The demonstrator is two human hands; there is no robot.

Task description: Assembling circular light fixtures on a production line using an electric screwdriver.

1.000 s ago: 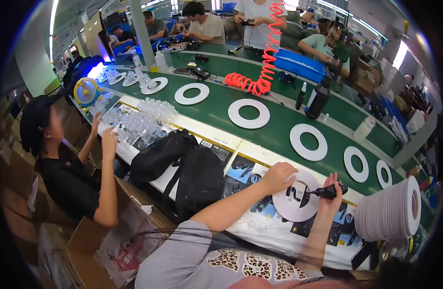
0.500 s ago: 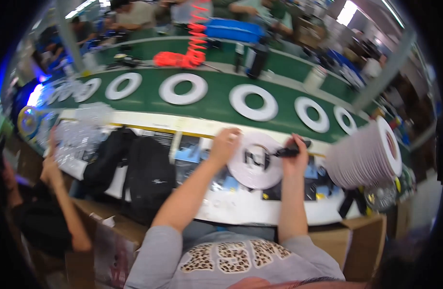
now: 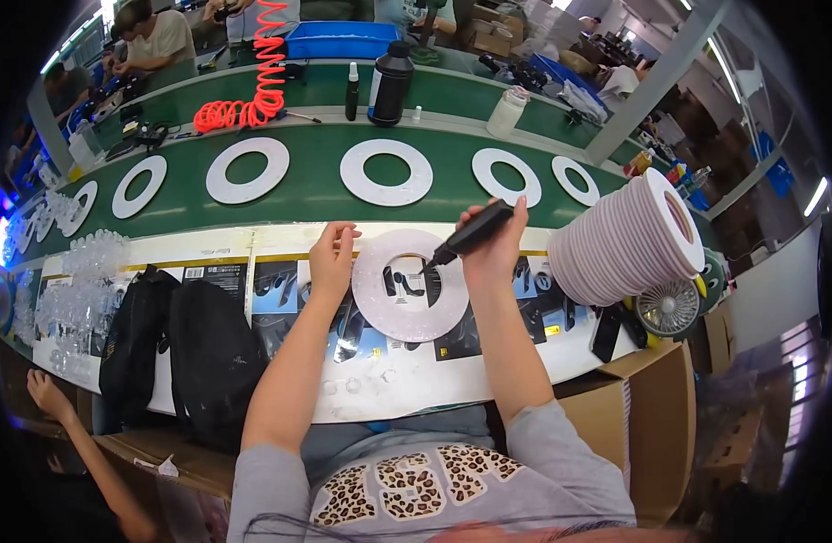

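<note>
White flat ring (image 3: 377, 299) on the white worktable (image 3: 452, 389), between the two hands. The right hand (image 3: 493, 249) was clamped around a black plastic bottle with a thin nozzle (image 3: 475, 233), its tip over the ring's central opening, near the inner edge; contact could not be told. The left hand (image 3: 332, 258) stood just beside the ring's left rim, fingers partly curled; whether they pinched the rim could not be told. Beneath the ring lay dark-and-blue printed cards (image 3: 357, 339). On the green conveyor belt (image 3: 316, 199) at the far side, several similar white rings (image 3: 414, 172) lay spaced apart; those at far left bore clear plastic pieces (image 3: 45, 213), the nearer ones none. To the right leaned a stack of white rings (image 3: 606, 244). Judged from this layout, the belt rings were further along, the ring between the hands was in progress, and the stack remained to be handled. Liquid on the ring could not be made out.
</note>
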